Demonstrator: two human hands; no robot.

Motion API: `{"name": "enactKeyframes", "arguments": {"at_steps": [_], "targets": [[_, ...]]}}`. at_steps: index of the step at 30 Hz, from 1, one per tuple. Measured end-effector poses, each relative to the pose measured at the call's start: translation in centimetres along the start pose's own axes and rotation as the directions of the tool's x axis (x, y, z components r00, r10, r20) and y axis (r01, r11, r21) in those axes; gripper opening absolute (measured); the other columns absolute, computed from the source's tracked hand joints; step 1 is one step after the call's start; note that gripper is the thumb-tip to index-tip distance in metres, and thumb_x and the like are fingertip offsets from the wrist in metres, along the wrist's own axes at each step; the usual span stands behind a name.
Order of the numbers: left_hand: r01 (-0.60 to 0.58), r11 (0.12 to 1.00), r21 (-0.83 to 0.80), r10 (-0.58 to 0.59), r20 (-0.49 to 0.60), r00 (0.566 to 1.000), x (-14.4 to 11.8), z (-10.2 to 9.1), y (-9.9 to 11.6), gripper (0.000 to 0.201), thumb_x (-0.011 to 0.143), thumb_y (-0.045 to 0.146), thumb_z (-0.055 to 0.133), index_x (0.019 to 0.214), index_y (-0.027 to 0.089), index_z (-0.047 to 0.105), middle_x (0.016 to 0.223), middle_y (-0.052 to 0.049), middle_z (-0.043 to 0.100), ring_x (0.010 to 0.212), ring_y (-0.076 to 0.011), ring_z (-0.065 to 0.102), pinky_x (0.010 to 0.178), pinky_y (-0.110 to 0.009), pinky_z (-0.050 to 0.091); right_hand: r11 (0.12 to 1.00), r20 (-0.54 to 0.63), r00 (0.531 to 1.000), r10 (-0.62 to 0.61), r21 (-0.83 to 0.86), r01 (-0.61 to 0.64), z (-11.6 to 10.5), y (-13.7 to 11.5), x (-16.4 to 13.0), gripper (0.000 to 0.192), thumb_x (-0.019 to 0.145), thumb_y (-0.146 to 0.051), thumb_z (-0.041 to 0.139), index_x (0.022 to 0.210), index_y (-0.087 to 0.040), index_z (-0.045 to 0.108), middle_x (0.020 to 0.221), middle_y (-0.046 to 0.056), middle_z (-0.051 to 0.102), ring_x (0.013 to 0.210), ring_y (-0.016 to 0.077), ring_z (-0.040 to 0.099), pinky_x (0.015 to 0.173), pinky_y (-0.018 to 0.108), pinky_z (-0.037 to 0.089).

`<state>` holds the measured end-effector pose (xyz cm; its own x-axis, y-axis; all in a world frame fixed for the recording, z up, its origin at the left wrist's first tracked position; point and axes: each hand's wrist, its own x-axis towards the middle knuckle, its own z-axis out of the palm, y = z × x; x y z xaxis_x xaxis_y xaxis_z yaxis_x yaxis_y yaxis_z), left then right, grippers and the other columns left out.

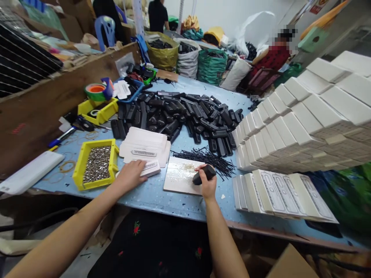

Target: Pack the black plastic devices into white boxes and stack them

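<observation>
Forearms are extended from the near edge over the blue counter [150, 197]. The left hand [130, 175] is laid palm down, fingers loosely spread, on a white card tray [150, 168] just right of the yellow bin [84, 162] of small metal parts. The right hand [208, 184] is held upright at the wrist, fingers closed around a black handset [204, 173] over the right edge of a white board [179, 175]. Black ties [208, 158] are seen just beyond it; a heap of black handsets [179, 114] lies farther off, stacked white boxes [295, 127] to the right.
</observation>
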<state>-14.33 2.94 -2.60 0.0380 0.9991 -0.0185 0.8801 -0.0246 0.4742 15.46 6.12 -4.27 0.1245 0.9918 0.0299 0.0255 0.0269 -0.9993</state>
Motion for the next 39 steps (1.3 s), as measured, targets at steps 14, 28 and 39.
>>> {"name": "enactKeyframes", "arguments": {"at_steps": [14, 28, 39], "targets": [[0.368, -0.362, -0.857, -0.283, 0.477, 0.832, -1.3, 1.4, 9.0, 0.036, 0.091, 0.037, 0.042, 0.112, 0.011, 0.057, 0.096, -0.011, 0.071, 0.089, -0.0220, 0.069, 0.082, -0.036, 0.057, 0.932, 0.202, 0.937, -0.284, 0.288, 0.221, 4.0, -5.6, -5.3, 0.046, 0.066, -0.041, 0.078, 0.101, -0.020, 0.056, 0.099, 0.005, 0.065, 0.096, 0.0149, 0.065, 0.093, 0.039, 0.055], [-0.073, 0.887, -0.457, -0.095, -0.333, 0.938, -7.9, 2.6, 4.8, 0.055, 0.066, 0.046, 0.076, 0.112, 0.022, 0.059, 0.119, -0.014, 0.062, 0.116, -0.0350, 0.055, 0.102, -0.055, 0.042, 0.915, 0.317, 0.882, -0.349, -0.088, 0.393, 5.2, -4.9, -6.9, 0.060, 0.076, -0.024, 0.068, 0.134, -0.025, 0.051, 0.124, 0.006, 0.058, 0.110, 0.0115, 0.061, 0.094, 0.026, 0.056], [0.134, 0.652, -0.746, -0.025, 0.155, 0.988, -4.5, 1.8, 0.4, 0.055, 0.067, 0.044, 0.075, 0.111, 0.018, 0.055, 0.113, -0.014, 0.066, 0.101, -0.0312, 0.065, 0.089, -0.045, 0.053, 0.670, 0.323, 0.945, 0.058, -0.714, 0.203, -1.4, -1.1, 16.6, 0.012, 0.074, -0.006, 0.059, 0.075, -0.008, 0.070, 0.093, 0.010, 0.062, 0.091, 0.0087, 0.054, 0.100, 0.021, 0.042]]}}
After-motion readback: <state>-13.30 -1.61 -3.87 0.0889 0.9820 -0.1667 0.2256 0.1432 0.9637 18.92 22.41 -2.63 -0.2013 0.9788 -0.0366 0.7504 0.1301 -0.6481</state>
